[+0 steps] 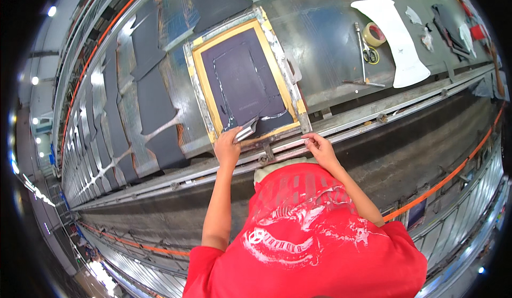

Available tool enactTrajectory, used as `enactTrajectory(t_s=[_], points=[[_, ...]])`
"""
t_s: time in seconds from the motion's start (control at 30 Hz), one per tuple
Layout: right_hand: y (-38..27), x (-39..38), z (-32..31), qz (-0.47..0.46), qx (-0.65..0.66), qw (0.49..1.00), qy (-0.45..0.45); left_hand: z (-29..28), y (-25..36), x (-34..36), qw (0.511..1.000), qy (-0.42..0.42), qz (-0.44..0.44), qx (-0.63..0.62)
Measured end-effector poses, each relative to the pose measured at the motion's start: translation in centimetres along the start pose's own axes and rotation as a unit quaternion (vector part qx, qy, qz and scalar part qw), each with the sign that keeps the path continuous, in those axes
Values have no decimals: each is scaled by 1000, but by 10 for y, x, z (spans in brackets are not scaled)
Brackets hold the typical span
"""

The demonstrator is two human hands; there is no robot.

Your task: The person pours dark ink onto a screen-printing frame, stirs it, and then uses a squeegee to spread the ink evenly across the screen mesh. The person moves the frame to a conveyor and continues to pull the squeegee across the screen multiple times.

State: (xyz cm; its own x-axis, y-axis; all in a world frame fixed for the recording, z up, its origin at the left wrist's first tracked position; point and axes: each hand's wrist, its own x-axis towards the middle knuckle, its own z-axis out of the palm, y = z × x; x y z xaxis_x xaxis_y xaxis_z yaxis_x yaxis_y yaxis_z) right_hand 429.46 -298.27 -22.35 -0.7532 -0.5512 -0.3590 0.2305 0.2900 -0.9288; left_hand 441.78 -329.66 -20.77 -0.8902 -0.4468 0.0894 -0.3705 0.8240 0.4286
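A screen printing frame (203,106) lies on the long table, with yellow tape bordering its dark purple mesh (240,79). Streaks of dark wet ink run along the sides and near end of the mesh. My left hand (227,147) is closed around a metal-edged squeegee (246,131), tilted over the frame's near left corner. By the near right corner, the fingers of my right hand (321,148) are curled together at the frame's edge. Whether they grip the frame or something small is not clear.
Dark cut fabric pieces (152,100) line the table to the left. At right lie a tape roll (374,34), scissors (370,56), a metal rod (361,52) and a white curved panel (392,42). A metal rail (341,132) edges the table before me.
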Motion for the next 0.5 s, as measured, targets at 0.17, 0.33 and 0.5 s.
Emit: enactTrajectory(t_s=[0.17, 0.33, 0.5], points=[[19, 39, 7, -72, 10, 992, 101, 17, 6, 29, 998, 4, 49, 32], [-16, 45, -3, -51, -9, 994, 96, 35, 28, 28, 997, -4, 67, 37], [-7, 24, -2, -24, -41, 997, 52, 33, 22, 32, 995, -32, 82, 41]])
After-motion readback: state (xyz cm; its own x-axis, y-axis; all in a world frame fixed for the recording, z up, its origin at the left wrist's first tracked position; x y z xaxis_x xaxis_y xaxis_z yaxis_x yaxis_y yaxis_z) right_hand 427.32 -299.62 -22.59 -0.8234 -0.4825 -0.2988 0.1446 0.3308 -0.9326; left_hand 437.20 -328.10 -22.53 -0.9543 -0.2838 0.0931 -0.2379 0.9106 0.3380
